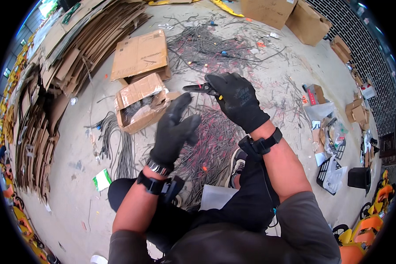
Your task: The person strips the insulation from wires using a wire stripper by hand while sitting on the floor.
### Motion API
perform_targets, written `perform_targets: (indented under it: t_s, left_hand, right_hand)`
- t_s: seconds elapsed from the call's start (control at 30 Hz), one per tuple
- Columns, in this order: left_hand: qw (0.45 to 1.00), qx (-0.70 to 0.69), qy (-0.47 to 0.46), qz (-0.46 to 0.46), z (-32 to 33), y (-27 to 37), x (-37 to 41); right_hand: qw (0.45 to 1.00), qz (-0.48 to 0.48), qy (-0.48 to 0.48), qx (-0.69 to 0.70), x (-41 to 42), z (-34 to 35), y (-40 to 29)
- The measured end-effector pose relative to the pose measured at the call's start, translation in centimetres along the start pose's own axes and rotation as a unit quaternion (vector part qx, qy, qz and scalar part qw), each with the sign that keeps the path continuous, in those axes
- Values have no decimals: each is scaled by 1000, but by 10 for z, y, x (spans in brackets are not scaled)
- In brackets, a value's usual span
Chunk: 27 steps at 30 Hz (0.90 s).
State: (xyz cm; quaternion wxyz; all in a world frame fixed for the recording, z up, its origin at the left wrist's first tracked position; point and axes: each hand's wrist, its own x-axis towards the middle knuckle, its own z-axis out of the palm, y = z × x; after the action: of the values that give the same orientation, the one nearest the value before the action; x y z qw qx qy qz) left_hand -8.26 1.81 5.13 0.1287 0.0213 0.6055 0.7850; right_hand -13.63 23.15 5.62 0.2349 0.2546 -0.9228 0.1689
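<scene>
My right hand (238,100), in a black coated work glove, is closed around a dark hand cutter (198,88) with a small yellow part by the handle. The tool's jaws point left, above the floor. My left hand (175,129), gloved the same way, is lower and to the left with thumb and fingers apart; it holds nothing that I can see. Past its fingertips sits an opened cardboard box (135,120) with dark pieces and clear plastic inside. Beneath both hands spreads a heap of short dark cable pieces (206,142), mixed with pinkish-red bits.
Behind the opened box stands a larger carton (140,56). A tangle of dark cables (206,43) lies farther out, and a cable bundle (123,151) at left. Flattened cardboard (82,43) is stacked far left. Black crates (330,175) and packaging lie at right.
</scene>
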Motion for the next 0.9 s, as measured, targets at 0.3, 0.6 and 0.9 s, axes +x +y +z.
perform_targets:
  t_s: [0.3, 0.6, 0.9]
  left_hand:
    - [997, 3, 19, -81, 13, -9, 10]
    - [984, 152, 61, 66, 12, -29, 2]
    - [826, 425, -14, 371, 18, -15, -9]
  right_hand:
    - [998, -27, -25, -53, 2, 14, -12]
    - [1000, -13, -17, -20, -1, 17, -4]
    - [997, -2, -57, 56, -7, 20, -2]
